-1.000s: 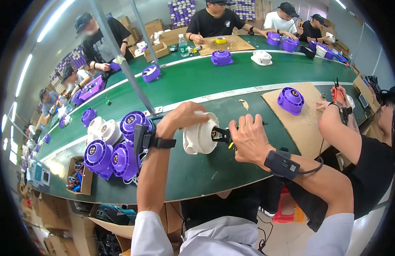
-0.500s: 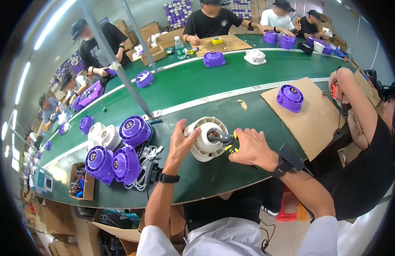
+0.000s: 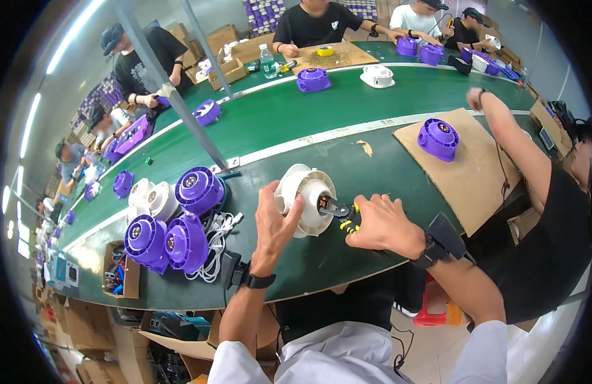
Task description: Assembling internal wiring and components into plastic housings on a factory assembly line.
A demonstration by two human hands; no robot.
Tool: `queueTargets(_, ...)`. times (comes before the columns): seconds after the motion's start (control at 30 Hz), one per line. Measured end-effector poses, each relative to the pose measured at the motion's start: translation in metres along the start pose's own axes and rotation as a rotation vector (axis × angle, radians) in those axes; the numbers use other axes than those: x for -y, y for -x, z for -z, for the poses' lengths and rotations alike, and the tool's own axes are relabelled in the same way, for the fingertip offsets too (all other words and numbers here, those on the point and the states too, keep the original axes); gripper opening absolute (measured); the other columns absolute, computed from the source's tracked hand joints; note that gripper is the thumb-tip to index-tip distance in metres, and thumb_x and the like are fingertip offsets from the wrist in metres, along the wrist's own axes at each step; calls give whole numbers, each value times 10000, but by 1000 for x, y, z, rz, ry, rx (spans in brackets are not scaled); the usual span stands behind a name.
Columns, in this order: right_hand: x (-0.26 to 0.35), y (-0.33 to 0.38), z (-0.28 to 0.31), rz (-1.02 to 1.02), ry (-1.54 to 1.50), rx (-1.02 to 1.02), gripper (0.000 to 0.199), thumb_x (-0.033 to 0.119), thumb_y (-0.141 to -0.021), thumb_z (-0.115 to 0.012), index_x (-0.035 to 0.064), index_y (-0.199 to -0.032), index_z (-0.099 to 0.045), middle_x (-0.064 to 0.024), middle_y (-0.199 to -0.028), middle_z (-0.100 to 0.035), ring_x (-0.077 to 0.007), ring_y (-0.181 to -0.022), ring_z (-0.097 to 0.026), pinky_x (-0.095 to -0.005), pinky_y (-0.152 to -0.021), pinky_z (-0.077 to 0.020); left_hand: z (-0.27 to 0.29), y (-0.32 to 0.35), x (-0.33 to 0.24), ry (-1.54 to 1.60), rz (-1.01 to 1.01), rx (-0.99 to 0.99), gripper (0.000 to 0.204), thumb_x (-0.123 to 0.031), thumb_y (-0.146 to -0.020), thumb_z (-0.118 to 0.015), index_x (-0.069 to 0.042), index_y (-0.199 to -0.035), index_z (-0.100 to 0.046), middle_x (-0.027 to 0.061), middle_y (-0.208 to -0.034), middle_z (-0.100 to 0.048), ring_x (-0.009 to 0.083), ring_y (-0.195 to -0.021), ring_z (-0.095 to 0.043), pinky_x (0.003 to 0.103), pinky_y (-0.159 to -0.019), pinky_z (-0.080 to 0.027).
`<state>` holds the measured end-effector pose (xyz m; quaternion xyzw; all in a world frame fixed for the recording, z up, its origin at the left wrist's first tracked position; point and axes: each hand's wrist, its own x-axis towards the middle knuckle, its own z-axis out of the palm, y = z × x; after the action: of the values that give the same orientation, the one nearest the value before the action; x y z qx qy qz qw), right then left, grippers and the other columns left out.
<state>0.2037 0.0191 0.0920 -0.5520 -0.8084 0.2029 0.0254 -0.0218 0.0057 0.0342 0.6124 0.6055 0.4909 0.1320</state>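
Observation:
My left hand [image 3: 277,221] grips a white round ribbed plastic housing [image 3: 320,182] by its left side and holds it tilted, its centre facing right. Copper-coloured parts show in the hole at the middle of the housing. My right hand [image 3: 387,225] is closed on a pair of pliers [image 3: 339,210] with black and yellow handles. The jaws of the pliers reach to the rim of the hole; whether they pinch anything there I cannot tell.
Purple housings [image 3: 186,243] and white housings [image 3: 160,201] cluster at left beside white cables [image 3: 214,256] and a tool box [image 3: 122,275]. A cardboard sheet [image 3: 465,185] bears another purple housing [image 3: 438,139]. Beyond, a green conveyor [image 3: 264,112] carries more housings. A co-worker's arm [image 3: 517,141] extends at right.
The white housing has tipped so its centre faces further right, with the pliers still at the hole. Housings on the conveyor have shifted left. The co-worker's hand at right has moved toward the conveyor.

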Motion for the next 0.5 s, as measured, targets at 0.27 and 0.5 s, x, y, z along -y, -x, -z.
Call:
queueTargets(0.27, -9, -11, -7, 86, 63, -51, 433, 248, -589, -642, -40, -905, -575, -256, -859, -607, -420, -869, -590, -486, -785, -413, -3, -1, -1, -100, -128, -38, 483, -251, -854, -677, 22, -1215, -506, 216, -1021, -545, 379, -885, -615, 454, -751, -506)
queueTargets(0.5, 7, -11, 2, 482, 729, -398, 545, 265, -546, -673, -26, -1004, -622, -119, -782, -572, -244, -755, -535, -383, -703, -349, 24, -90, -38, -411, 229, 697, 549, -358, -823, -703, 72, -1144, -588, 211, -941, -668, 312, -742, -660, 408, -620, -512)
